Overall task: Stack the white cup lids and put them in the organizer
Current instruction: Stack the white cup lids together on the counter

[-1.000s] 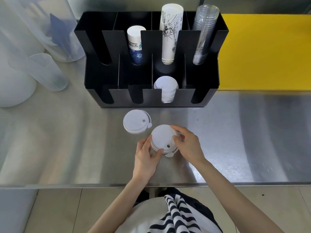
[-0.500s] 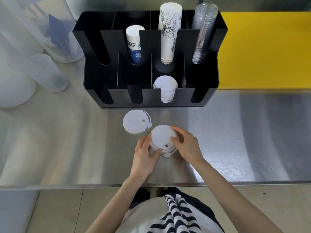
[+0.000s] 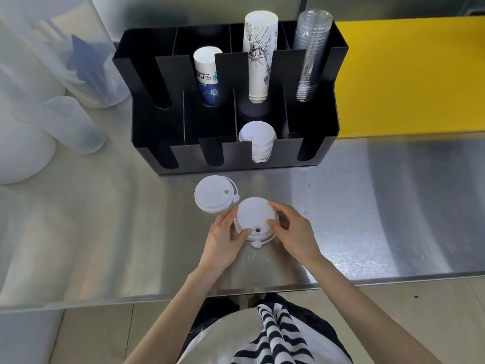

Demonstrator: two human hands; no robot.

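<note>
- Left hand (image 3: 223,239) and right hand (image 3: 294,232) pinch a short stack of round white plastic cup lids (image 3: 255,219) from either side; it sits on the brushed steel counter (image 3: 367,206) in front of the organizer.
- One more white lid (image 3: 214,194) lies loose just beside the stack, not yet added.
- Black slotted organizer (image 3: 309,122) already holds white lids (image 3: 258,141) in a front compartment.
- Judged midway: add the loose lid, then slot the stack in.

Single head-worn wide-angle view, looking steeply down, close over steel counter (image 3: 105,245), edges apparently distorted
</note>
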